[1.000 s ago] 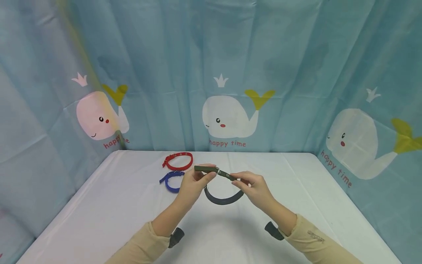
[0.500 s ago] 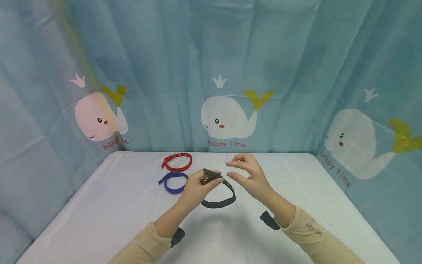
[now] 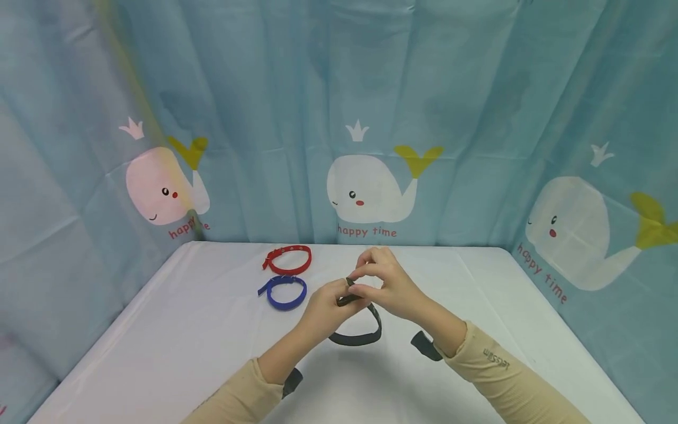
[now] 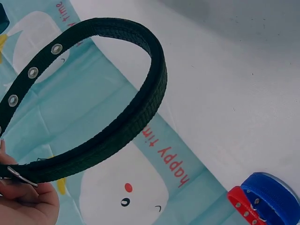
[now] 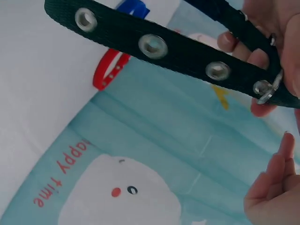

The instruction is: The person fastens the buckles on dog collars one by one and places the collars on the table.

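Both hands pinch the black collar (image 3: pixel 356 337) at its buckle: left hand (image 3: pixel 325 306), right hand (image 3: pixel 384 285). Blue collar (image 3: pixel 286 292) and red collar (image 3: pixel 288 259) lie left of it on the worktop (image 3: pixel 159 353).

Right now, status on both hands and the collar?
Left hand and right hand both pinching black collar at buckle. Collar looped, lifted off table. Nothing in the way.

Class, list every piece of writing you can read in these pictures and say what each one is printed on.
"happy time": red letters under the middle whale on the blue curtain.
"happy time": under the right whale, slanting down the curtain fold.
"happ…e": under the left whale, partly hidden by a fold.
Small dark print on the right sleeve: too small to read surely.
The dark collar, red collar and blue collar show no writing.
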Action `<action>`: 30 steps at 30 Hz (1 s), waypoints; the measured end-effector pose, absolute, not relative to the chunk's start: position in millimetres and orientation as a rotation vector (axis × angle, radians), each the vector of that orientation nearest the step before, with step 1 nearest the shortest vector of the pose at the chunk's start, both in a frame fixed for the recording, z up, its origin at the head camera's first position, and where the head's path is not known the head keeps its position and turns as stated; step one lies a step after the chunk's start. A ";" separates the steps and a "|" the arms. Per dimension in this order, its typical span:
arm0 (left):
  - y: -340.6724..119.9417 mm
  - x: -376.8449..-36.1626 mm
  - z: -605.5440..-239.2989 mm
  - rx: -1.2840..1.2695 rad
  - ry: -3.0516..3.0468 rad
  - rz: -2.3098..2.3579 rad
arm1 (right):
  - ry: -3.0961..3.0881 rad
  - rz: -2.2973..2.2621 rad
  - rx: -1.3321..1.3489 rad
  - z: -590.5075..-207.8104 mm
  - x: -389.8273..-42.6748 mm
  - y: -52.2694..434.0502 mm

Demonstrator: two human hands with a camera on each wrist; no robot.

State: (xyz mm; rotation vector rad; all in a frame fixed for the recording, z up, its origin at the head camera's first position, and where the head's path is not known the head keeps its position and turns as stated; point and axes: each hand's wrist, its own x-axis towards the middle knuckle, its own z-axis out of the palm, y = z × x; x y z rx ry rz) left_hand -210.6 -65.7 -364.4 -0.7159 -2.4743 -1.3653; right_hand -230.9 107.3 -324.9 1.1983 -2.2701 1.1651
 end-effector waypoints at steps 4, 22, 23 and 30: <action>-63.9 -212.3 -366.8 -0.725 -2.536 -1.355 | -2.305 1.294 1.147 -323.1 -231.2 108.9; -66.2 -214.6 -375.2 -0.684 -2.575 -1.301 | -2.209 1.697 1.146 -322.8 -230.5 118.0; -66.6 -214.6 -375.1 -0.667 -2.570 -1.312 | -2.214 1.685 1.136 -324.2 -230.9 119.5; -68.2 -214.9 -373.0 -0.641 -2.568 -1.319 | -2.195 1.715 1.152 -331.3 -233.4 127.7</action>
